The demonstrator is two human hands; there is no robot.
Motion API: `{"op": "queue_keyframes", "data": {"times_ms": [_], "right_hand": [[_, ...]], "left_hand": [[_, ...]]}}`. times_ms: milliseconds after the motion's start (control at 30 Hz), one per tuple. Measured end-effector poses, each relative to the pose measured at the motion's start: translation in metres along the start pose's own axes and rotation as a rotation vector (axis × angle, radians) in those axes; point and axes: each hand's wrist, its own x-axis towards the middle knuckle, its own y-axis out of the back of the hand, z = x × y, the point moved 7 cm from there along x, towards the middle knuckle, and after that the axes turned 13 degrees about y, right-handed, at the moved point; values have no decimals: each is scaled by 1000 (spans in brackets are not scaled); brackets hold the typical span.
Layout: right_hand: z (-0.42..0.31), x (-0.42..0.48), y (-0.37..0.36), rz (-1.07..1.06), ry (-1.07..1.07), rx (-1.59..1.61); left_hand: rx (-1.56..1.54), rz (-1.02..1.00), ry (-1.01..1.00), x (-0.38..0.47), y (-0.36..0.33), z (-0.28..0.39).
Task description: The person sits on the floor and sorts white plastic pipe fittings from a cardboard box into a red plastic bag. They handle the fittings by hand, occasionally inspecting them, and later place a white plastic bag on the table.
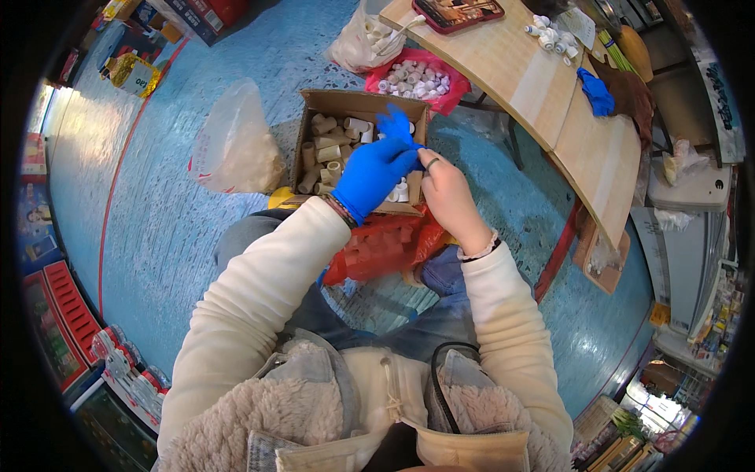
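Observation:
My left hand [368, 177] wears a blue disposable glove and grips a second, loose blue glove [394, 123] by its edge. My bare right hand [449, 192], with a ring on one finger, pinches the same edge. The loose glove's fingers flop forward, slightly blurred. Both hands are over a cardboard box [363, 101] of beige and white plastic pipe fittings [329, 153], hiding part of its contents. Below the box, between my legs, a red plastic bag [377, 248] holds blocky pieces that I cannot make out.
A clear plastic bag [236, 141] stands left of the box. Behind it are a pink bag [463, 88] of white fittings and a white bag [354, 50]. A wooden table [531, 100] at right bears a phone [460, 13], fittings [551, 36] and another blue glove [596, 92].

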Motion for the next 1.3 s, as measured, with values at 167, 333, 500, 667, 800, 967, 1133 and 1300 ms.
{"op": "queue_keyframes", "data": {"times_ms": [167,333,500,667,800,967,1133,1300], "right_hand": [[11,-5,-12,-146,-175,327],[7,6,18,132,-173,379],[1,6,21,244,-162,984],[28,-10,2,366,-373,1372],[58,-35,-34,512,-858,1531],[49,-19,-19,557,-568,1717],[21,4,17,418,-194,1875],[18,-5,20,314,-303,1342]], "left_hand": [[244,51,-236,-8,-5,13],[-380,-247,374,3,-17,-28],[-861,-569,640,-6,-44,-22],[-1113,-147,56,20,32,25],[-837,-107,-266,-3,44,59],[-849,-147,-99,-4,32,55],[-583,-223,-1,1,1,39],[-946,-550,-171,2,-20,48]]}}
